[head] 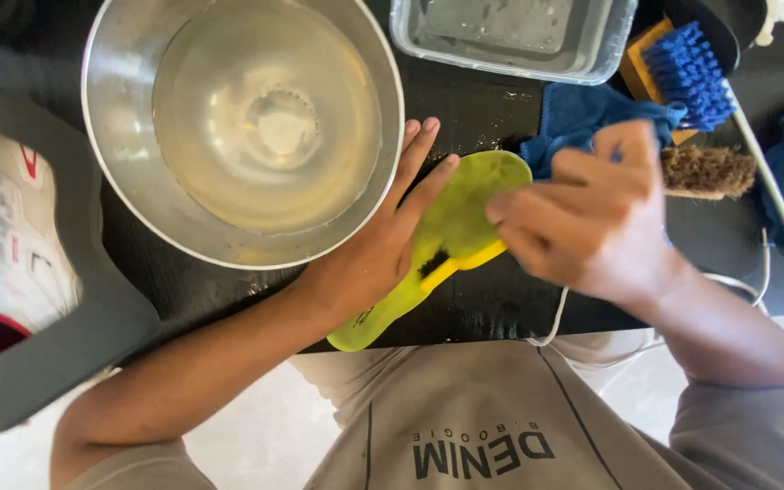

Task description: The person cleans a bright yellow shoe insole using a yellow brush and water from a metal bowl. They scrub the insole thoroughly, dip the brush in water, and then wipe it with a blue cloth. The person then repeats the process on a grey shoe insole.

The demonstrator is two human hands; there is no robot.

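A yellow-green shoe insole (457, 210) lies on the black table, running from near my body up toward a blue cloth. My left hand (383, 245) rests flat on the insole's left side, fingers stretched out, pinning it down. My right hand (592, 222) is closed around a small brush with a yellow handle (463, 263); its dark bristles (432, 263) touch the middle of the insole. The right hand is blurred with motion.
A large steel bowl (120, 172) of water stands at the upper left, touching my left hand's fingertips. A clear plastic tub (510, 54) sits at the top. Blue cloths (583, 113), a blue brush (687, 63) and a brown brush (705, 171) lie right. A white sneaker (11, 236) sits in a grey holder.
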